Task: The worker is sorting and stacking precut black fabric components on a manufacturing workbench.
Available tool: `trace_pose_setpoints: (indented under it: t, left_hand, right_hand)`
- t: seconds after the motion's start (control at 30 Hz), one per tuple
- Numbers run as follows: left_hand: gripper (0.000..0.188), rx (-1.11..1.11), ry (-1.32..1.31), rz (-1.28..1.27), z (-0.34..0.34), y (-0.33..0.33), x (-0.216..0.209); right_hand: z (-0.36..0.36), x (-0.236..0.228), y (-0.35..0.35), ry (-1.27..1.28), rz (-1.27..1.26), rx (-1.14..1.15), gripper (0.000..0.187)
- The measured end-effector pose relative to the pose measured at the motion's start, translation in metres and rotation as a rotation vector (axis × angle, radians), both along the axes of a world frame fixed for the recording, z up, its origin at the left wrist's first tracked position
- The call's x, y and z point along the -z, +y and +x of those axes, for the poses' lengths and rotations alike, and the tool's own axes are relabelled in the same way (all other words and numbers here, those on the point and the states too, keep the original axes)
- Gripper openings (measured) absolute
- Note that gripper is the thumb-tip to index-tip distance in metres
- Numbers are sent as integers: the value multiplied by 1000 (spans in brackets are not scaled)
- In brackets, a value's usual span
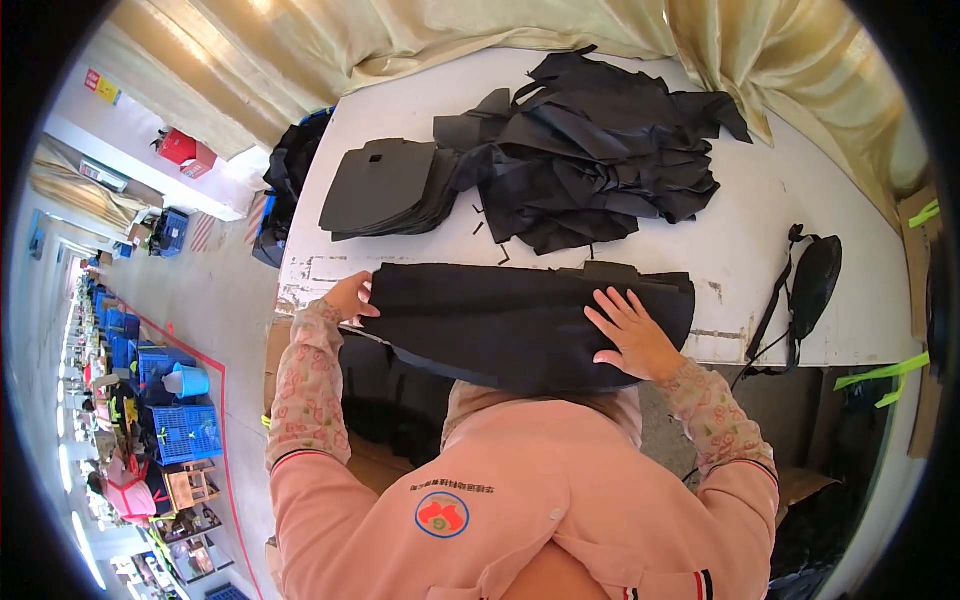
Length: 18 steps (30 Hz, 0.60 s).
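A long black fabric piece (480, 320) lies across the near edge of the table, its front part hanging over toward my lap. My left hand (352, 297) pinches its left end between thumb and fingers. My right hand (635, 335) rests flat on the right part of the fabric, fingers spread. From under the fabric's far right edge a stiff black panel (612, 271) sticks out; how much of it lies beneath is hidden. Beyond my left hand stands a stack of dark cut panels (375, 190), the top one with a small square hole.
A heap of loose black fabric (600, 150) covers the back of the white table (735, 220). Small black strips (478, 228) lie before it. A black strapped pouch (815, 285) sits at the right. Gold curtains (500, 25) hang behind; blue crates (187, 432) stand on the floor leftward.
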<state>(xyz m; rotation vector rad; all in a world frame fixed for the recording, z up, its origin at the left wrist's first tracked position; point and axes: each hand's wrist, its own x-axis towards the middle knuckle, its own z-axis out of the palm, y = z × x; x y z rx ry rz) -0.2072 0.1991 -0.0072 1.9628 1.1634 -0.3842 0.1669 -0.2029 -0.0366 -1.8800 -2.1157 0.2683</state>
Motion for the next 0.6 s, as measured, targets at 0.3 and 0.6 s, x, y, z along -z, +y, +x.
trace_pose_setpoints:
  t: [0.3,0.6]
  left_hand:
    - [42,-48,-119,131,1,-21,-44]
    - [35,37,-386,151,10,-49,-82]
  right_hand:
    - [1,-11,1,-7,-91,-11,78]
    - [-6,-47,31,-1,-106,-56,75]
